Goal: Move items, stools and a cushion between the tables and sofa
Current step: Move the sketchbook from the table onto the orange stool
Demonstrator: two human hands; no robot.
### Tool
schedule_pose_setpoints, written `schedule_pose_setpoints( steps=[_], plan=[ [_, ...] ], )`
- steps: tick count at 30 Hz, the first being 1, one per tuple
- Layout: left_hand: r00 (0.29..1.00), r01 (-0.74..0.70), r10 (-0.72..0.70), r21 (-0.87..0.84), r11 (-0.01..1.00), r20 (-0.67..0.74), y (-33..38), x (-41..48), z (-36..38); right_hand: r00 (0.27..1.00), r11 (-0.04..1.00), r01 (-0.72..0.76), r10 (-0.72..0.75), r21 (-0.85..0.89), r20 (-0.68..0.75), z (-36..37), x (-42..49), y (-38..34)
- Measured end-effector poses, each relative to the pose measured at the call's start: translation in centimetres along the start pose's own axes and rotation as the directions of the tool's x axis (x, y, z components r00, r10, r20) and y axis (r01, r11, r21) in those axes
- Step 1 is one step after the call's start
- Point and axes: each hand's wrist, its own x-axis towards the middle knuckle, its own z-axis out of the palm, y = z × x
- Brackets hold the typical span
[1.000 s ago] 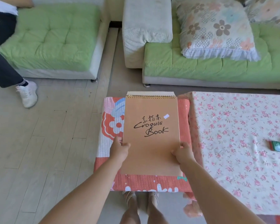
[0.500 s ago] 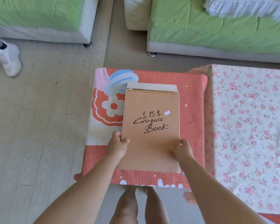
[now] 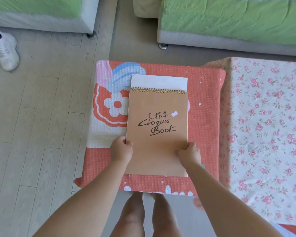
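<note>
Brown sketchbook [image 3: 157, 132] between both hands' fingers [image 3: 181, 150]

A sketchbook [image 3: 157, 132] lies in the middle of the frame on a small desk [image 3: 207, 103], with a sheet of paper [image 3: 159, 81] jutting out under its upper edge. A larger desk [image 3: 266, 134] touches the small one on the right. One sofa [image 3: 229, 23] fills the upper right, another sofa [image 3: 41, 12] the upper left. A shoe [image 3: 4, 48] stands on the floor [image 3: 41, 117] at the left edge.

Matt kraft-paper sketchbook [image 3: 157, 132] (wire-bound) on quilted cloth [image 3: 207, 106].
</note>
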Motion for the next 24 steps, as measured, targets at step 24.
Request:
schedule_pose_setpoints(
  steps=[24],
  plan=[
    [0.974, -0.212, 0.226, -0.347, 0.914, 0.002, 5.0, -13.2, -8.8, 0.981, 0.945, 0.196, -0.187, 0.262, -0.06, -8.7, -14.1, -0.8]
  ],
)
